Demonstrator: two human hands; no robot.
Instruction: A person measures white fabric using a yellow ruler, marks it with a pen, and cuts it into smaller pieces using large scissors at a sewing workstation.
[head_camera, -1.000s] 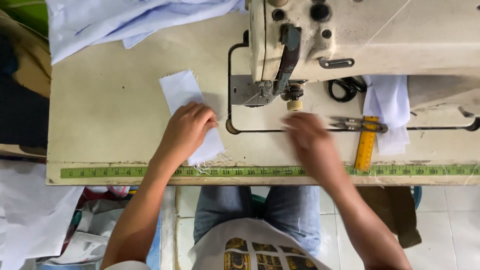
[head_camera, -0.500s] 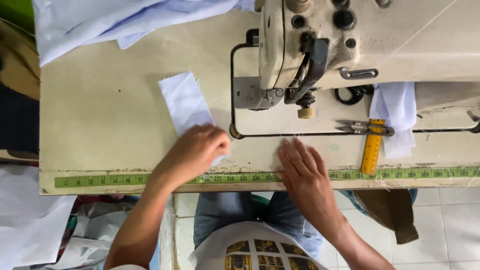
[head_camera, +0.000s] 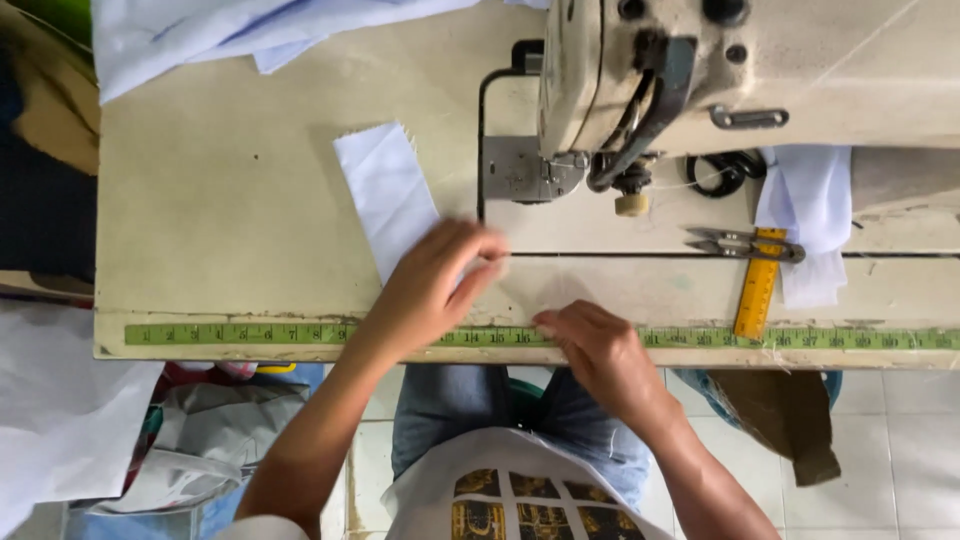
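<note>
My left hand (head_camera: 432, 283) lies flat on the near end of a pale blue fabric strip (head_camera: 385, 192), pressing it onto the cream sewing table (head_camera: 230, 210). Its fingertips reach toward the sewing machine's bed. My right hand (head_camera: 598, 352) rests at the table's front edge, fingers curled over the green measuring tape (head_camera: 250, 334) stuck along that edge; whether it pinches anything I cannot tell. The sewing machine (head_camera: 720, 70) stands at the upper right, its needle area (head_camera: 632, 190) just beyond both hands.
Thread snips (head_camera: 740, 243) and a yellow ruler (head_camera: 758, 285) lie right of the needle, beside a white cloth (head_camera: 815, 205) and black scissors (head_camera: 725, 172). Light blue fabric (head_camera: 230, 30) is heaped at the table's far left. White cloth and bags (head_camera: 70, 420) sit below left.
My right hand has pulled back from the machine bed to the table's front edge and curled its fingers. My left hand has stayed on the fabric strip, sliding slightly right.
</note>
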